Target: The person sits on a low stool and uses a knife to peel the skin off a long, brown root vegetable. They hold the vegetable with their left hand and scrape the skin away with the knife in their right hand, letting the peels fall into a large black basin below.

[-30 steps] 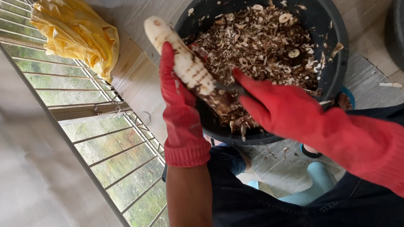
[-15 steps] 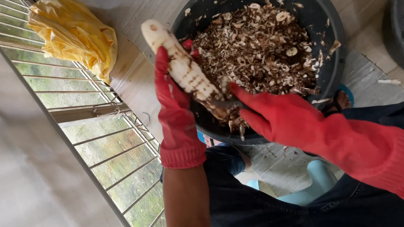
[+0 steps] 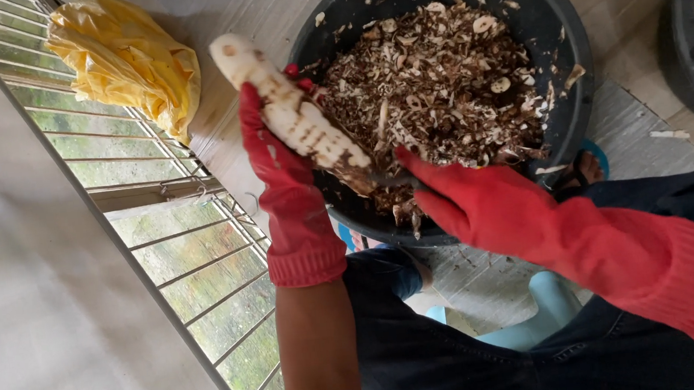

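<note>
red gloves cover the left hand (image 3: 280,172) and right hand (image 3: 472,199); the root (image 3: 291,115) is white with brown flecks, the tub (image 3: 556,18) black, the bag (image 3: 126,59) yellow.

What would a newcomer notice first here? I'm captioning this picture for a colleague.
Two bright red rubber gloves stand out: the left hand grips a pale, partly peeled root, the right hand meets its lower end. Behind them, a black tub holds brown peelings. A yellow plastic bag lies upper left.
</note>
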